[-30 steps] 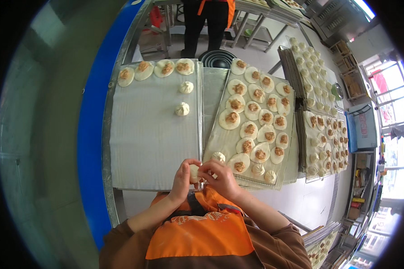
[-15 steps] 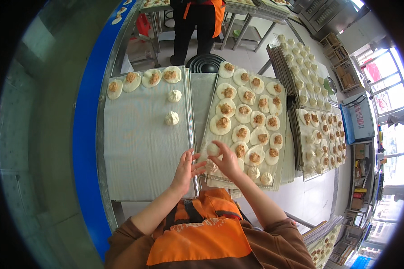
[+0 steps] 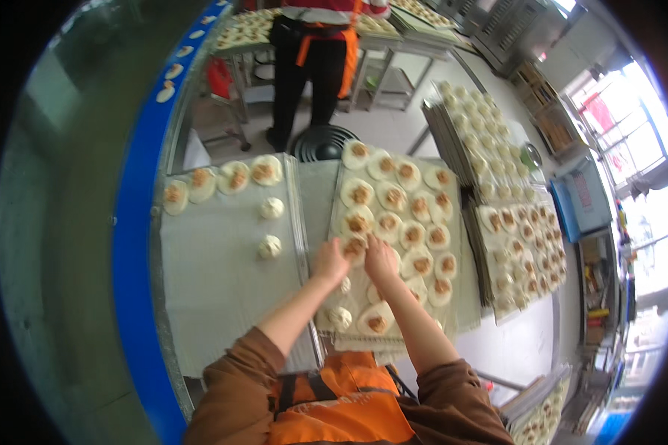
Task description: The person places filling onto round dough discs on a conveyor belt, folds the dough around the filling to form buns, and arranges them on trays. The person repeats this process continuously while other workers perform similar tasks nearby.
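Note:
A round dough wrapper with brown filling (image 3: 355,248) lies on the middle tray (image 3: 464,297), between my two hands. Closed at its left edge is my left hand (image 3: 332,261), and my right hand (image 3: 381,259) pinches its right edge; the fingertips are partly hidden. Several more filled wrappers (image 3: 391,196) cover this tray in rows. Below my left hand sit a pleated bun (image 3: 340,319) and a smaller-looking one (image 3: 345,285) beside my wrist. Two pleated buns (image 3: 269,246) and a row of filled wrappers (image 3: 234,177) rest on the cloth-lined left tray (image 3: 223,297).
A blue conveyor edge (image 3: 130,252) runs along the left, carrying a few wrappers. Stacked trays of buns (image 3: 476,126) and filled wrappers (image 3: 531,248) stand to the right. Ahead, a person in an orange apron (image 3: 315,74) stands by a table, with a round black object (image 3: 323,142) behind them.
Both hands have moved forward from the tray's near edge to a filled wrapper farther up. The bun shaped near my right hand has been let go onto the tray. The view has shifted.

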`<state>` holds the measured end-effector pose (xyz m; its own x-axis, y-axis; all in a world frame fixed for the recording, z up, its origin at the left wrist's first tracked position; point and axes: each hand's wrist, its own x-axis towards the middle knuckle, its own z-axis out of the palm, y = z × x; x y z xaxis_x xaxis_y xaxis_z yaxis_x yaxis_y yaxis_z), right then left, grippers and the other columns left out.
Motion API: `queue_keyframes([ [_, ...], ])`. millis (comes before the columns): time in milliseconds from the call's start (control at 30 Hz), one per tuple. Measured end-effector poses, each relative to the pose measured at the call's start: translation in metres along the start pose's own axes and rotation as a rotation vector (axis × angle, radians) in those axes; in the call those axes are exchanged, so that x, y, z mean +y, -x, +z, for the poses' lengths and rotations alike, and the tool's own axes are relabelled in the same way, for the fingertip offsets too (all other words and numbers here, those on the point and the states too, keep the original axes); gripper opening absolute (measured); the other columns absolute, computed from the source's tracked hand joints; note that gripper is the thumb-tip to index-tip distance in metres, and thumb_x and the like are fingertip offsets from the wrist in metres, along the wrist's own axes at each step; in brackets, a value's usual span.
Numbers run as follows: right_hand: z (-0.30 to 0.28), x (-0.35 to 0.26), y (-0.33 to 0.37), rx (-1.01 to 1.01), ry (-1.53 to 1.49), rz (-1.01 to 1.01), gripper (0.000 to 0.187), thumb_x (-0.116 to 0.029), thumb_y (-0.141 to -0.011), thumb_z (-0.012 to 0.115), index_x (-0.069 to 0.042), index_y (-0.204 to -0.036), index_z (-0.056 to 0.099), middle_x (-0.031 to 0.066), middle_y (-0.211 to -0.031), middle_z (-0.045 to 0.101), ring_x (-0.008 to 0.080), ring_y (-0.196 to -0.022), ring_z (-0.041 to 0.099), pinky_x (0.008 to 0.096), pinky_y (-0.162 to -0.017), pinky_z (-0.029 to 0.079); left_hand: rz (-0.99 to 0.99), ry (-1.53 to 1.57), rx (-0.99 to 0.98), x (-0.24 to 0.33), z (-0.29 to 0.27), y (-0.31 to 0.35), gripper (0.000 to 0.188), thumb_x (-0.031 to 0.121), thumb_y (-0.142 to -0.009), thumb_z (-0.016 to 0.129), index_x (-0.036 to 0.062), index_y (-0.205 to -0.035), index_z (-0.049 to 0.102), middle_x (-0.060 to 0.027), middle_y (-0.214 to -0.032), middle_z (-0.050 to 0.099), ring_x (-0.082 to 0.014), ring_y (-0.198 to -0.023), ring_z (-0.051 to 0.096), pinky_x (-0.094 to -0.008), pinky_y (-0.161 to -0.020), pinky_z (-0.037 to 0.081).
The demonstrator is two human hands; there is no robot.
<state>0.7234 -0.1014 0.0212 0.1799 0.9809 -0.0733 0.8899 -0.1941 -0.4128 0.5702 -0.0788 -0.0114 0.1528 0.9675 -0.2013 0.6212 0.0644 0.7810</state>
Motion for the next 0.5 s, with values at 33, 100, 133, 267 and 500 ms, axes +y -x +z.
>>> queue_keyframes([
  [33, 0.007, -0.004, -0.011, -0.102, 0.021, 0.079, 0.025, -0.008, -0.088, 0.059, -0.007, -0.113, 0.064, 0.0178, -0.102, 0.068, 0.0402, -0.103, 0.064, 0.0497, -0.087, 0.052, -0.042, -0.073, -0.012, 0.001, 0.004, -0.005, 0.057, 0.03, -0.082, 0.076, -0.0011, -0.125, 0.054, -0.0252, -0.119, 0.06, -0.0422, -0.113, 0.057, -0.0485, -0.096, 0.049],
  [100, 0.011, -0.002, -0.021, -0.155, 0.004, 0.053, 0.024, -0.017, -0.09, 0.059, -0.008, -0.112, 0.065, 0.0209, -0.115, 0.066, 0.0421, -0.103, 0.064, 0.0501, -0.086, 0.053, -0.097, -0.182, 0.063, 0.002, 0.01, -0.007, 0.064, 0.038, -0.08, 0.079, 0.0019, -0.124, 0.05, -0.0276, -0.123, 0.055, -0.0456, -0.114, 0.056, -0.052, -0.097, 0.047],
  [133, 0.013, -0.001, -0.024, -0.15, 0.021, 0.087, 0.022, -0.016, -0.09, 0.058, -0.008, -0.109, 0.067, 0.0203, -0.112, 0.066, 0.0413, -0.102, 0.065, 0.0502, -0.086, 0.053, -0.176, -0.15, 0.015, 0.001, 0.011, -0.011, 0.067, 0.043, -0.078, 0.081, 0.0027, -0.123, 0.052, -0.0264, -0.122, 0.054, -0.0444, -0.112, 0.056, -0.0508, -0.096, 0.047],
  [267, 0.016, 0.002, -0.023, -0.108, -0.043, 0.056, 0.025, -0.014, -0.082, 0.066, -0.007, -0.106, 0.069, 0.0193, -0.105, 0.066, 0.0393, -0.098, 0.065, 0.0489, -0.084, 0.053, -0.12, -0.117, 0.113, -0.006, 0.015, -0.012, 0.063, 0.041, -0.073, 0.085, 0.0073, -0.115, 0.053, -0.0189, -0.116, 0.058, -0.0372, -0.107, 0.058, -0.0477, -0.092, 0.047],
  [500, 0.015, 0.002, -0.007, -0.044, -0.106, -0.017, 0.021, -0.012, -0.087, 0.065, -0.006, -0.106, 0.06, 0.0167, -0.092, 0.071, 0.0365, -0.088, 0.069, 0.0467, -0.078, 0.054, 0.06, 0.015, 0.173, -0.02, 0.012, -0.002, 0.054, 0.031, -0.078, 0.082, 0.0079, -0.117, 0.053, -0.0158, -0.115, 0.057, -0.0365, -0.108, 0.057, -0.0467, -0.092, 0.047],
])
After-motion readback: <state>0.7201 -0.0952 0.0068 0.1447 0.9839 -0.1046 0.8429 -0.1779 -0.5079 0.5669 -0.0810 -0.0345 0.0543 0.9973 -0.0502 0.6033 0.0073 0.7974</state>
